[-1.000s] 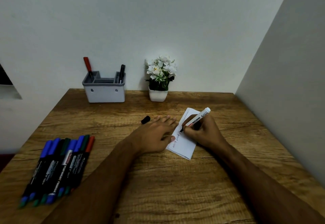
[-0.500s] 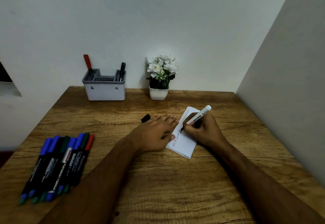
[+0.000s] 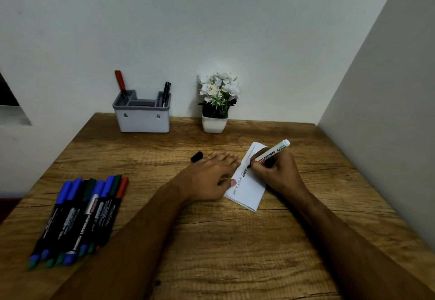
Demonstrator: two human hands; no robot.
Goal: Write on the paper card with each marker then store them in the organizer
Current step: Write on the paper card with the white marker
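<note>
One marker (image 3: pixel 270 154) tilted, tip down-left on card (image 3: pixel 249 189).

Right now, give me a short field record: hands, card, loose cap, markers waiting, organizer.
right hand: grips white whiteboard marker, tip on card
left hand: flat, pressing folded white paper card
black cap: loose on wooden table
row of capped markers: near left, unstored
grey organizer: holds red marker and black markers

Home desk nook — wooden desk (image 3: pixel 211 241), flowerpot (image 3: pixel 214 123)
</note>
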